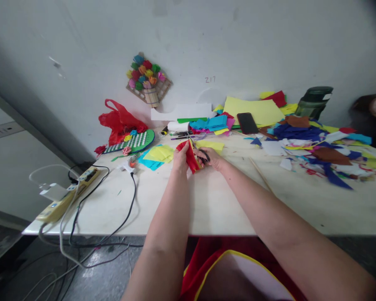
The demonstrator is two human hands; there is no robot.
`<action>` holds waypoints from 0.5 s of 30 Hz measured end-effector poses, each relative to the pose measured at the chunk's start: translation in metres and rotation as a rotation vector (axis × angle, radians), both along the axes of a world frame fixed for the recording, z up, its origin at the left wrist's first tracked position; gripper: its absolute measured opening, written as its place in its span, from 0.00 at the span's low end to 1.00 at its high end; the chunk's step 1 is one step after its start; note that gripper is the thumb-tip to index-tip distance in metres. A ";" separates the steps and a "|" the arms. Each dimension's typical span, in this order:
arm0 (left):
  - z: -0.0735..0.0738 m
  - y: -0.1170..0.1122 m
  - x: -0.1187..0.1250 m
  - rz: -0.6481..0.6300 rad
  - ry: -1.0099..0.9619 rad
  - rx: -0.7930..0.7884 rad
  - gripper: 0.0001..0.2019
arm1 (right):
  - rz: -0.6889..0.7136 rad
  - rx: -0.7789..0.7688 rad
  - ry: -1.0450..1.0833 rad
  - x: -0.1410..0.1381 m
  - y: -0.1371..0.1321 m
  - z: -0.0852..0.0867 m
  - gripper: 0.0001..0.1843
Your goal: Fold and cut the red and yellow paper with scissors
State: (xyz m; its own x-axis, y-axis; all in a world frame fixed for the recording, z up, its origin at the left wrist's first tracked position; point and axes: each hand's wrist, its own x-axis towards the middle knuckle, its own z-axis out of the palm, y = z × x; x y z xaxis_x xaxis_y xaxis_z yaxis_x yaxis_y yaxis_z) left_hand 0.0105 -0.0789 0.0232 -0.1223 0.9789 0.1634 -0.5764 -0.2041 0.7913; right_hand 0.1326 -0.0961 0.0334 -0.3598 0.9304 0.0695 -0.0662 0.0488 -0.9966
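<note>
My left hand [181, 156] is closed on a piece of red paper [192, 160] with a yellow strip along its edge. In my right hand [212, 156] is a pair of scissors [204, 156] with dark handles, the fingers wrapped through the loops. The blades point up and away, against the red paper's yellow edge; how far they are apart is too small to tell. Both hands are held close together over the middle of the white table [219, 205]. Yellow and blue paper sheets [158, 155] lie to the left of my left hand.
Paper scraps [313, 142] heap up at the right, near a dark green bottle [315, 102]. A phone [247, 123] rests on yellow card. A thin stick [261, 175] lies by my right forearm. Cables and a power strip [69, 196] cross the left edge; a red bag [120, 123] stands behind.
</note>
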 end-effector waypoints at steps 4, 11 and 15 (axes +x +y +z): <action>0.002 -0.002 0.001 -0.006 -0.002 0.014 0.15 | 0.005 0.037 0.032 0.000 0.007 -0.008 0.20; -0.001 0.000 0.000 0.010 -0.036 0.011 0.13 | -0.048 0.080 0.070 -0.002 0.010 -0.012 0.19; -0.002 0.001 -0.001 0.017 -0.014 -0.014 0.14 | -0.095 0.066 0.071 -0.003 0.010 -0.009 0.17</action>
